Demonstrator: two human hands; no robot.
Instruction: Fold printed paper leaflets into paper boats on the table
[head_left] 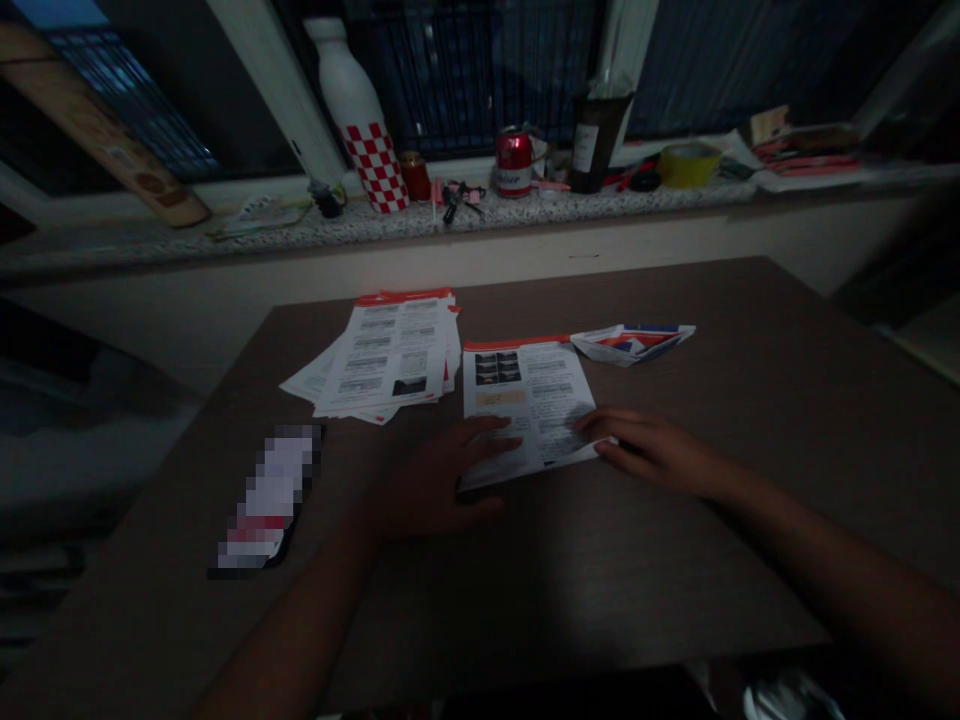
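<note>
A printed sheet of paper (536, 390) with an orange top edge lies on the table, its text in columns. My left hand (442, 475) rests palm down at its lower left, fingers spread over the sheet and thumb apart on the tabletop. From the right, my right hand (652, 445) has its fingers and thumb about the sheet's lower right corner, which shows slightly raised between them. Touching or close to the sheet's upper right is a folded paper boat (634, 343) in white, orange and blue.
Left of the sheet lies a fanned stack of printed papers (394, 350). A phone (270, 495) with a blurred-out screen is at the table's left. Along the windowsill stand a checkered white bottle (371, 150), a red can (514, 165), a dark bag (592, 140) and yellow tape (688, 165).
</note>
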